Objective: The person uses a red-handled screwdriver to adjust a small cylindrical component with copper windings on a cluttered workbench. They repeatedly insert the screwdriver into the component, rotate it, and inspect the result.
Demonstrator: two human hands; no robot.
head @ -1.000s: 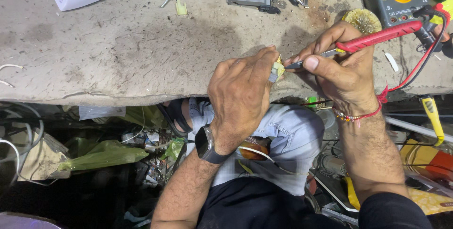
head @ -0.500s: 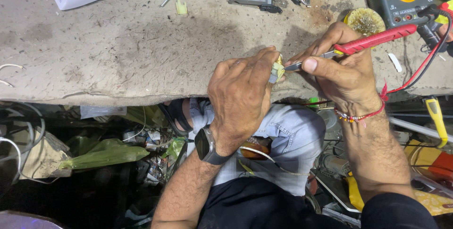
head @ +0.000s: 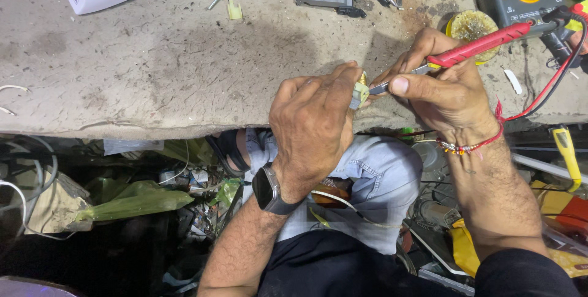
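Here, two hands, one soldering iron [head: 484,45], one small part [head: 359,93].

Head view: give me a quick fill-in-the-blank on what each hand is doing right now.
1. The right hand holds a soldering iron with a ____ handle.
2. The left hand pinches a small pale part at the ____ edge of the workbench.
3. The left wrist wears a dark ____.
4. The iron's tip points toward the ____ hand.

Missing words: red; front; watch; left
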